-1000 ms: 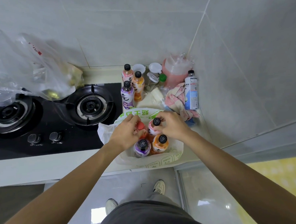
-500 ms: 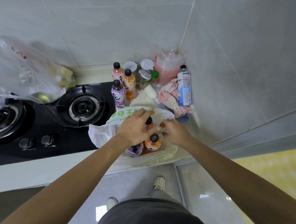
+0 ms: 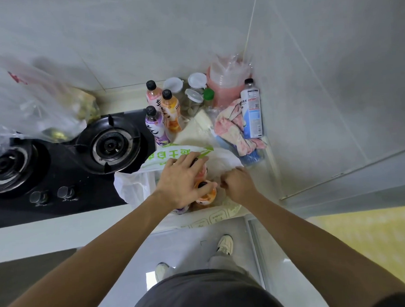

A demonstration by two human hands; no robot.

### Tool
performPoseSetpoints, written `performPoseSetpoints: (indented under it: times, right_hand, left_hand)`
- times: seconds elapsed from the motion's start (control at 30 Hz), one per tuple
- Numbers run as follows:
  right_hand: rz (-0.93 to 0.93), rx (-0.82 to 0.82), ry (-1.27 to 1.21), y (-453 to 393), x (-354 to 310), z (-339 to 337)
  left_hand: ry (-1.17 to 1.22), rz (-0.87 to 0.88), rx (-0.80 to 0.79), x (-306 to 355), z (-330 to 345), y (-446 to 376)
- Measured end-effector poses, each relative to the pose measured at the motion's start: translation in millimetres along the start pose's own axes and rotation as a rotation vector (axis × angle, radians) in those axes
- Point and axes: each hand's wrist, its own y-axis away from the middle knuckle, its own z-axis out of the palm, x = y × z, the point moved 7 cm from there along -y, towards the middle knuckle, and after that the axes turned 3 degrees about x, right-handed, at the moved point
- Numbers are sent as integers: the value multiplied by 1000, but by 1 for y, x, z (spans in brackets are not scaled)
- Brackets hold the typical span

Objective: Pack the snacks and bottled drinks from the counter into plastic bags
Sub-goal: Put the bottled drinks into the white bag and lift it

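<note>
A white plastic bag (image 3: 130,187) with green print stands open at the counter's front edge. Inside it stand an orange bottle (image 3: 206,197), a pink bottle (image 3: 202,171) and a purple bottle (image 3: 181,210), largely hidden. My left hand (image 3: 181,180) lies palm-down across their caps with the fingers spread. My right hand (image 3: 239,184) is curled shut, pinching the bag's right side. Behind the bag, a pink bottle (image 3: 153,96), an orange bottle (image 3: 171,110) and a purple bottle (image 3: 157,128) stand on the counter.
A black gas hob (image 3: 57,175) with two burners lies left of the bag, with a filled clear bag (image 3: 30,103) behind it. In the back right corner are a water bottle (image 3: 252,110), a pink cloth (image 3: 233,126), white-lidded jars (image 3: 194,97) and a pink container (image 3: 226,86). Tiled walls close the back and right.
My left hand has spread flat over the bottle caps in the bag. My right hand has left the bottle cap, moved right and closed on the bag's side.
</note>
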Motion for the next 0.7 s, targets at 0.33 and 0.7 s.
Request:
performPoseSetpoints:
  times: [0.33, 0.7]
  right_hand:
    - [162, 253, -274, 13, 18, -34]
    - [299, 429, -815, 34, 29, -77]
  left_hand:
    - [-46, 1, -3, 3, -2, 0]
    - [-38, 10, -6, 0, 1, 1]
